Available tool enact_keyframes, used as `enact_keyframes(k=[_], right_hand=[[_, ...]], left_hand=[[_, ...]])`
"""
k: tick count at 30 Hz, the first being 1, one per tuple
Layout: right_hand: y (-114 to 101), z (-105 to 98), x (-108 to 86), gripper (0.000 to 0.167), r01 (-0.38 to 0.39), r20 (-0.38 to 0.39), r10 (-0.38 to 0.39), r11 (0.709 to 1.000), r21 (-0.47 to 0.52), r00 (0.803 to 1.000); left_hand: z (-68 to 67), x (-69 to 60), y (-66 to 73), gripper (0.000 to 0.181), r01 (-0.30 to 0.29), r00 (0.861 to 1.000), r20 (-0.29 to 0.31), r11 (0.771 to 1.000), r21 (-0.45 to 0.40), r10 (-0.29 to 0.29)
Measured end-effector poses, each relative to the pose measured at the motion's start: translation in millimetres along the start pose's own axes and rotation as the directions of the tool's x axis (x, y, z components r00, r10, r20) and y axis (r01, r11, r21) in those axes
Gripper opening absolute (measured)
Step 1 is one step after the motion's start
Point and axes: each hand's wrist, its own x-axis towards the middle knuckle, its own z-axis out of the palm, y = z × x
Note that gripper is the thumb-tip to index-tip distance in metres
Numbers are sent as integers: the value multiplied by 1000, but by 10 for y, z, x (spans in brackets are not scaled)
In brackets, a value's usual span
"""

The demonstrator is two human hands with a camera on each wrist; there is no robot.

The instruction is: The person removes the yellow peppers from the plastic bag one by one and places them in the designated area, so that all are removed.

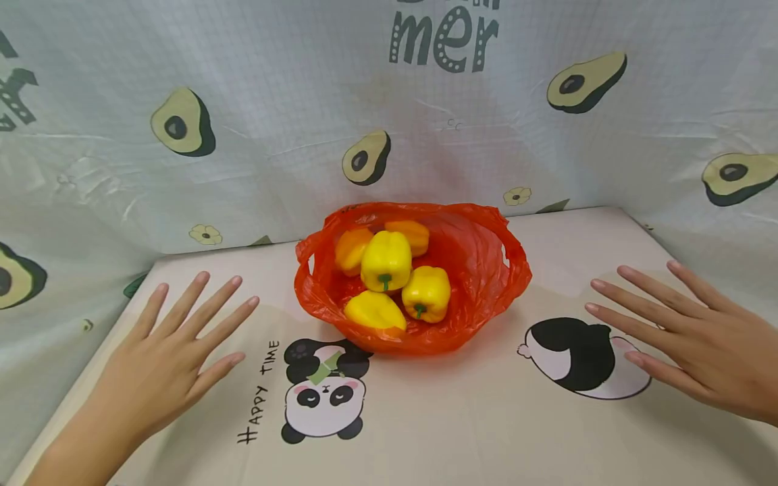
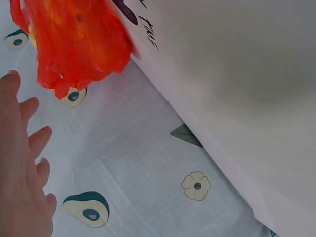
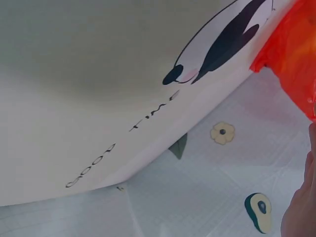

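A red bag (image 1: 425, 341) stands mouth up towards the far side of the pale surface (image 1: 462, 418), in front of an avocado-print backdrop (image 1: 273, 101). Inside it lie three yellow peppers (image 1: 386, 260) (the front one partly hidden by the rim), with two orange-looking ones (image 1: 410, 237) behind. The left hand (image 1: 161, 358) is to the left of the bag, fingers spread wide, near the "Happy time" lettering (image 1: 260, 395) and a panda print (image 1: 325, 398). The right hand (image 1: 708, 344) is likewise spread wide on the other side, its thumb overlapping a black-and-white print (image 1: 583, 358) in the head view. Both hands are apart from the bag.
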Motion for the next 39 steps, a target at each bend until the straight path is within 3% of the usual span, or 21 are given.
enact_keyframes(k=[5, 14, 18, 25, 31, 39], right_hand=[[-25, -8, 89, 62, 4, -32, -3, 999, 39, 999], [-103, -12, 363, 61, -11, -23, 14, 994, 110, 1000], [-147, -11, 525, 63, -28, -28, 35, 978, 207, 999], [-247, 21, 764, 72, -139, 29, 139, 902, 410, 990], [-251, 102, 970, 71, -150, 38, 154, 830, 537, 987], [-140, 264, 1192, 73, -149, 52, 151, 754, 640, 987]], left_hand=[[-40, 98, 48, 69, -2, 1000, -11, 1000, -7, 2], [-130, 341, 203, 64, -14, 999, -37, 992, -127, 9], [-196, 483, 264, 62, -45, 997, -65, 982, -181, 33], [-308, 747, 327, 59, -84, 995, -81, 963, -254, 66], [-380, 915, 353, 59, -102, 994, -68, 946, -308, 85], [-396, 1151, 389, 60, -118, 991, 19, 923, -367, 134]])
